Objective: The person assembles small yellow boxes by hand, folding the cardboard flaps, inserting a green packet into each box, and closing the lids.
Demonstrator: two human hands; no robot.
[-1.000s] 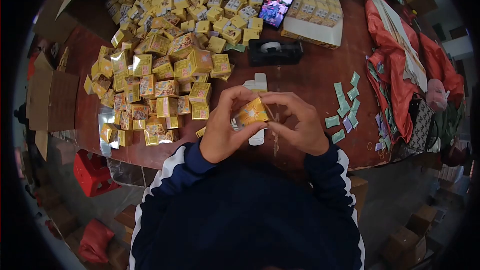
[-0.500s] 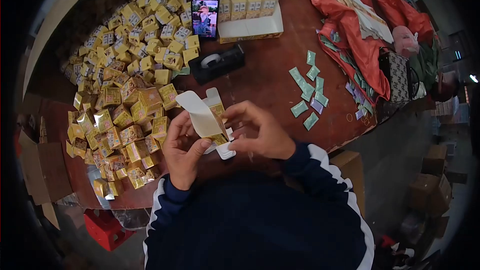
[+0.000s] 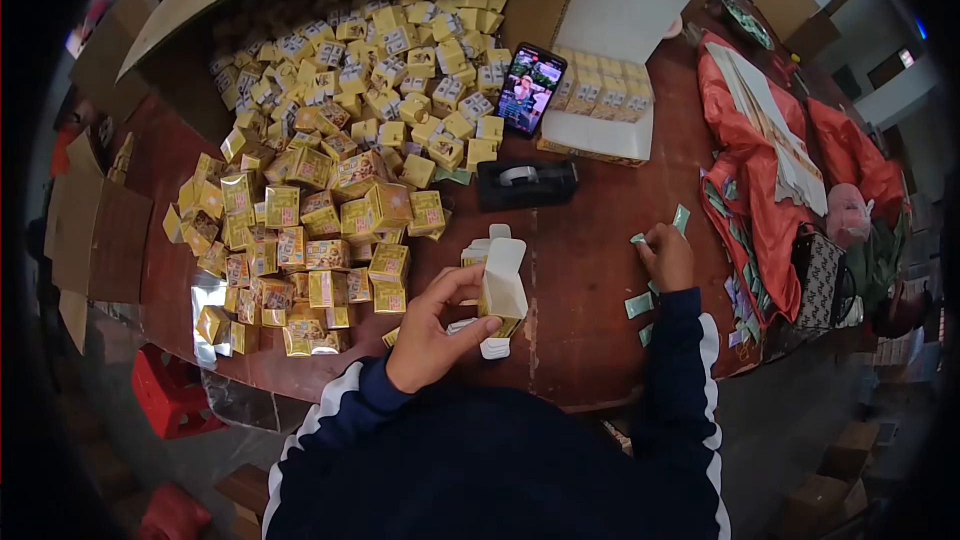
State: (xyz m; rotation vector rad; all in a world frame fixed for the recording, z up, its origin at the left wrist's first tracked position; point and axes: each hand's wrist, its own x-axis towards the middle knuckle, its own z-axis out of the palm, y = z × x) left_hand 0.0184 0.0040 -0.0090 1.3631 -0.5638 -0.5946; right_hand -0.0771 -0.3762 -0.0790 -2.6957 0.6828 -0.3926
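My left hand (image 3: 437, 328) is wrapped around a small gold carton (image 3: 504, 292) with its white inner flaps standing up. The carton's top is unfolded, and some flat white-edged card shows beneath it. Out to the right, my right hand (image 3: 668, 258) is down at the scattered green sachets (image 3: 638, 305), its fingers pinched on a small green sachet (image 3: 638, 238). Another green sachet (image 3: 681, 218) lies just beyond the fingers. To the left of my left hand spreads a heap of closed gold boxes (image 3: 325, 256).
Yellow cartons (image 3: 400, 70) fill a tipped cardboard box (image 3: 185, 25) behind. A phone (image 3: 531, 88) leans by an open display box (image 3: 612, 137) with rows of boxes. A black tape dispenser (image 3: 527, 183) sits mid-table. Red plastic bags (image 3: 745, 145) and a patterned bag (image 3: 818, 277) lie right.
My right hand has left the carton and moved right to the sachets. My left hand keeps the carton, now more upright. The view has turned, shifting the table's contents.
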